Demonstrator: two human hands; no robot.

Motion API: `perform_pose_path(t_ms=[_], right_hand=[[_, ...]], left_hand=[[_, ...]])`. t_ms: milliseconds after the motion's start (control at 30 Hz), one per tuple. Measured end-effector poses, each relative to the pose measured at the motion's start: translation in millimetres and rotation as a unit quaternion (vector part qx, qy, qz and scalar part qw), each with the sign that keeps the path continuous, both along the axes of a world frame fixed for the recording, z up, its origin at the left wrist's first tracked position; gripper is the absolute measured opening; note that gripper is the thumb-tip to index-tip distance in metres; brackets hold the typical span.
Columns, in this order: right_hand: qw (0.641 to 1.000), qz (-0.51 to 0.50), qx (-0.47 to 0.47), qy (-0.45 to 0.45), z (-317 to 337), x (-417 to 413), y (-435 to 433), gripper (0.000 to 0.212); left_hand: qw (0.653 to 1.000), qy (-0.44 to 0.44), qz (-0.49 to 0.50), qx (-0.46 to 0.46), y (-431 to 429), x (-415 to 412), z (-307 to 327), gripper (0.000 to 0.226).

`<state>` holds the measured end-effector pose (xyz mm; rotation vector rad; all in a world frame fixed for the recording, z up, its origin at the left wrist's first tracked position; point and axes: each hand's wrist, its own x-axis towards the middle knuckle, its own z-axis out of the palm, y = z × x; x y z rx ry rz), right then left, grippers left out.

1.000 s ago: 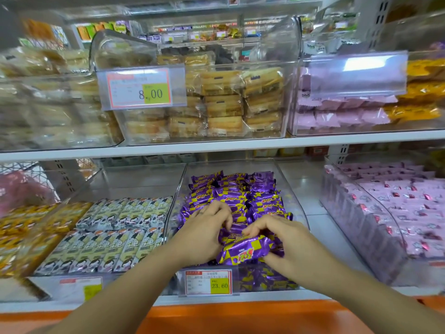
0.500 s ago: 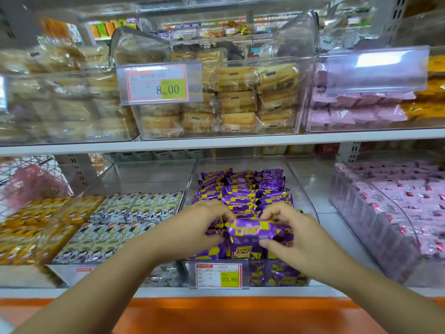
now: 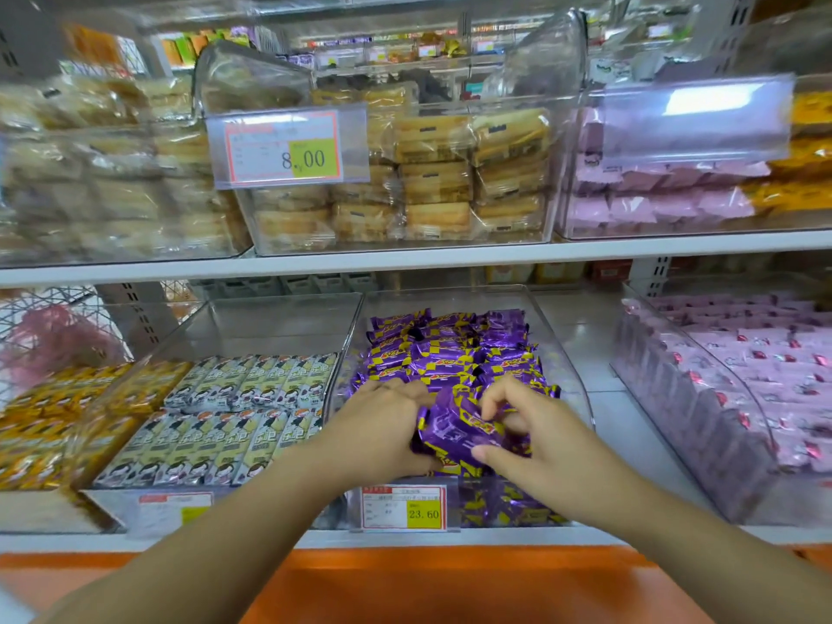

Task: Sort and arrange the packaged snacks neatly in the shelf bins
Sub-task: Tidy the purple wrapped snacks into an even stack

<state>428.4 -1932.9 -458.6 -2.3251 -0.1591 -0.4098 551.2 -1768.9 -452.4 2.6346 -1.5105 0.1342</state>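
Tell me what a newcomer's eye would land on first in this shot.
The heap of purple-and-yellow foil snack packets in the clear plastic bin, centre of the lower shelf, stands out first. At the bin's front, the left hand and right hand both grip one such packet. Above, a red-bordered price label with a yellow patch reading 8.00 hangs in front of pale wrapped cakes.

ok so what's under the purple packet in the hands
The held packet sits above more purple packets filling the clear bin. The left hand and right hand cover those directly beneath, so how they lie cannot be seen.
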Motion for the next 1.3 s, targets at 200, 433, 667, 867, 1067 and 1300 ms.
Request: perform_pose_path(t_ms=[200, 433, 667, 867, 1067, 1300], right_hand=[[0.990, 0.020, -0.136, 0.005, -4.0, 0.5, 0.0, 0.033], [0.974, 0.021, -0.225, 0.030, 3.9, 0.1, 5.9, 0.024], [0.958, 0.043, -0.284, -0.011, -5.4, 6.7, 7.3, 0.024], [0.952, 0.053, -0.301, 0.031, 8.7, 8.5, -10.2, 0.034], [0.934, -0.127, -0.332, 0.032, 33.5, 58.7, -33.7, 0.038], [0.813, -0.228, -0.491, 0.216, 34.3, 110.2, -33.1, 0.057]], left_hand=[[1.000, -0.014, 0.014, 0.023, 0.2, 3.8, -4.2, 0.055], [0.993, 0.092, -0.020, 0.065, 10.9, 9.9, 11.8, 0.053], [0.989, 0.107, -0.023, 0.100, 27.7, 10.9, 25.8, 0.049], [0.990, 0.075, -0.004, 0.122, 31.3, 9.3, 22.3, 0.044], [0.984, 0.004, 0.012, 0.180, 35.0, 9.5, 27.0, 0.040], [0.979, 0.022, 0.039, 0.199, 49.1, 18.1, 32.5, 0.037]])
